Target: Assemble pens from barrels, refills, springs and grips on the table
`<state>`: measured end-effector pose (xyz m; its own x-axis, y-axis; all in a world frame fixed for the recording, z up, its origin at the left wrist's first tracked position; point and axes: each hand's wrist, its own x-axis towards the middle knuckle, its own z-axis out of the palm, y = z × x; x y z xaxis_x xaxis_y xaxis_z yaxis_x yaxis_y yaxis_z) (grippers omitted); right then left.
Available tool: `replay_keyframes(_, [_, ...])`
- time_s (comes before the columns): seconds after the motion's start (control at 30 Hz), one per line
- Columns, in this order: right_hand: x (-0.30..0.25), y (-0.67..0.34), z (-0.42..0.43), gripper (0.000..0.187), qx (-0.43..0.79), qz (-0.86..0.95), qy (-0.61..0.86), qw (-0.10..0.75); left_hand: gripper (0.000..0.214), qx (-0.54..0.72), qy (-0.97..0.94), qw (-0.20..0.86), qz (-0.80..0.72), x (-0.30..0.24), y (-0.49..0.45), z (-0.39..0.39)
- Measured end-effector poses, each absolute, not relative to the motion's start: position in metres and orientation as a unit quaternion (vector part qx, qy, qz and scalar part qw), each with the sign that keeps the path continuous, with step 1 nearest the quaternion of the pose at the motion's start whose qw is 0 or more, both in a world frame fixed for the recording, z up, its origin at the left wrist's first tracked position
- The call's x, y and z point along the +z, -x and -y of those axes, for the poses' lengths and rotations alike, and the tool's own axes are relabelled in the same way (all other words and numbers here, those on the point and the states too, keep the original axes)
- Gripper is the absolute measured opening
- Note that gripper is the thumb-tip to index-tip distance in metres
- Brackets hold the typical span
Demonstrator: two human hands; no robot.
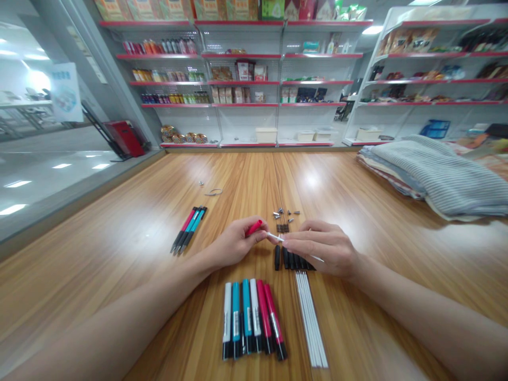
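Observation:
My left hand (241, 241) is closed around a red pen barrel (254, 227), its end pointing up and right. Between thumb and fingers my right hand (323, 246) grips a thin white pen refill (274, 236), which reaches across to my left fingertips. Whether the refill touches the barrel I cannot tell. Beneath and beside my right hand lie several black grips (291, 259), partly covered. Small springs (283, 228) and silver metal tips (278, 214) are just beyond. Nearer me are a row of white, blue and red pen barrels (246, 317) and a bundle of white refills (311, 320).
Finished-looking pens (189, 230) in red and blue lie on the left of the wooden table (138, 296). A thin loop (214, 192) lies beyond them. Folded cloths (440, 174) are piled at the right. Shelves (242, 83) with packaged goods stand behind the table.

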<state>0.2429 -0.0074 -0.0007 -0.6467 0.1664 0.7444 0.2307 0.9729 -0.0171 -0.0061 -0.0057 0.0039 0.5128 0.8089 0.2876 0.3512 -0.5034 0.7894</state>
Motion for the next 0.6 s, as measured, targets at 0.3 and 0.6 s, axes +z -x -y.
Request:
replay_keyframes(0.3, [0.000,-0.240,0.009,0.034,-0.002,0.905,0.130,0.406,0.020,0.314,-0.805,0.374,-0.336,0.003,0.003,0.010])
replay_keyframes(0.6, [0.002,-0.230,0.019,0.034,0.020,0.900,0.137,0.412,0.022,0.302,-0.821,0.342,-0.344,0.005,-0.002,0.010])
